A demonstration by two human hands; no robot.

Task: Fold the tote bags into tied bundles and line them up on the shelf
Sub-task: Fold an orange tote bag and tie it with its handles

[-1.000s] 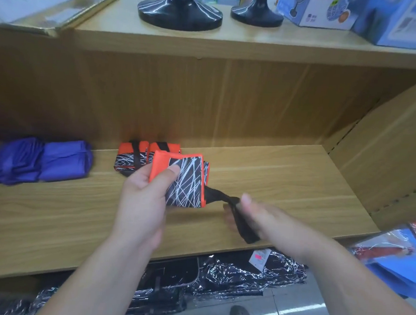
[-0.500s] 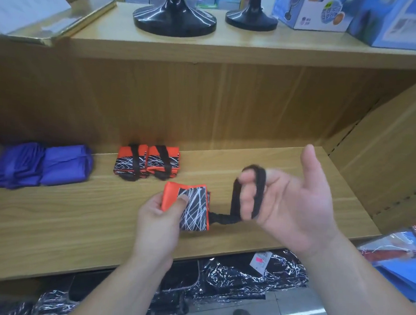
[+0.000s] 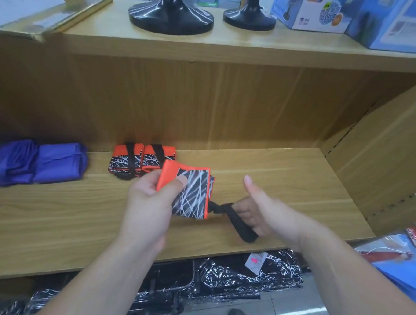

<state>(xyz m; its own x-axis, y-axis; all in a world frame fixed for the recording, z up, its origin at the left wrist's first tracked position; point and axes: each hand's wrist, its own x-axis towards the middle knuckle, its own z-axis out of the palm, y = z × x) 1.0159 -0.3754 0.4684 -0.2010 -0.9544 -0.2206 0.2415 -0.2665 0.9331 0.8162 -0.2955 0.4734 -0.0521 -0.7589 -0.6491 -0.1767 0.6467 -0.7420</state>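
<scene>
your left hand (image 3: pixel 150 202) pinches the folded tote (image 3: pixel 192 195); your right hand (image 3: pixel 266 214) grips its black strap (image 3: pixel 237 220). squeeze the fold flat and wrap the strap snugly around it.

Head-worn view, close, down onto shelf (image 3: pixel 52 221)

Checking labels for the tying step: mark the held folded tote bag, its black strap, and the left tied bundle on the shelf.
folded tote bag (image 3: pixel 194 198): head view, patterned front face.
black strap (image 3: pixel 242 229): head view, loop's lower stretch.
left tied bundle (image 3: pixel 119 163): head view, patterned face left of its strap.
</scene>
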